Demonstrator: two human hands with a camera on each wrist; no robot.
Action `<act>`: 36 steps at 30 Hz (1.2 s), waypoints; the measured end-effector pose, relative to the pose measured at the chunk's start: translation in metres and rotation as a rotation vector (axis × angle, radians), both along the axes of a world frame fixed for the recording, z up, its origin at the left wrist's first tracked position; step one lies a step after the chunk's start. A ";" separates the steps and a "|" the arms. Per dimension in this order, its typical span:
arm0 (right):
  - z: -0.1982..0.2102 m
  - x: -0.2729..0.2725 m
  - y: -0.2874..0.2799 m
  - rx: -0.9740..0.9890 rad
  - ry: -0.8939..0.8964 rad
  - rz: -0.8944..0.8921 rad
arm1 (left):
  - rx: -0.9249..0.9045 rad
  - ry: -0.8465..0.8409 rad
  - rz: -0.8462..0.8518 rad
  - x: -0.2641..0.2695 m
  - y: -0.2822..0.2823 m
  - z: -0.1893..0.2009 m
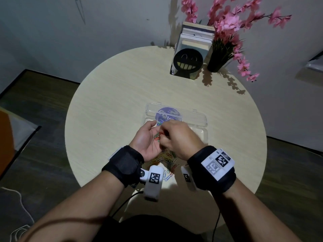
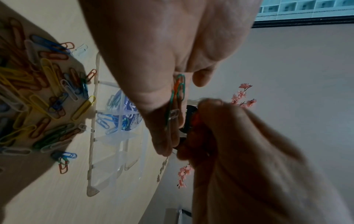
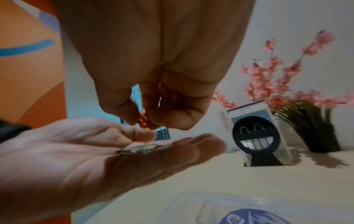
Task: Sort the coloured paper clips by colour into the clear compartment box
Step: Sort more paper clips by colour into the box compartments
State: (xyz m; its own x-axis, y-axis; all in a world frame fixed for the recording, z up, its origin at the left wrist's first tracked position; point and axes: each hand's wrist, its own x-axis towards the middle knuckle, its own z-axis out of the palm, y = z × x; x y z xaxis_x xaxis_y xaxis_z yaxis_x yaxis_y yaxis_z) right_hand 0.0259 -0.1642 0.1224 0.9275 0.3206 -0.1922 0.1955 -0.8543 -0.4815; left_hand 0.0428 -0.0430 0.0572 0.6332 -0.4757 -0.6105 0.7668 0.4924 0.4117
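Note:
My left hand lies palm up above the table's near middle, fingers straight, carrying a few green, orange and white paper clips on its fingers. Just above that palm, my right hand pinches an orange-red paper clip between thumb and fingertips. The green clips rest loose on the left fingers. A pile of mixed coloured clips lies on the table under both wrists. The clear compartment box stands open behind the hands; blue clips lie in one compartment. The hands hide the box's near part.
A round pale wooden table holds a book stand with a black smiley face and a black vase of pink flowers at the far edge. Cables hang from both wrists towards my lap.

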 end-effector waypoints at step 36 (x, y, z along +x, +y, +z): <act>-0.044 0.029 -0.099 0.491 0.040 -0.879 | -0.056 0.060 0.024 -0.001 -0.008 0.010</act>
State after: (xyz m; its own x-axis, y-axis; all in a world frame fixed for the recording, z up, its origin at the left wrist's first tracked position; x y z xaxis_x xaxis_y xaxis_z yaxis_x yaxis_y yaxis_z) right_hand 0.0548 -0.2627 0.0786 0.8687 -0.4223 -0.2587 -0.4326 -0.3926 -0.8116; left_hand 0.0421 -0.0506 0.0675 0.6081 -0.4955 -0.6202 0.7769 0.5320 0.3367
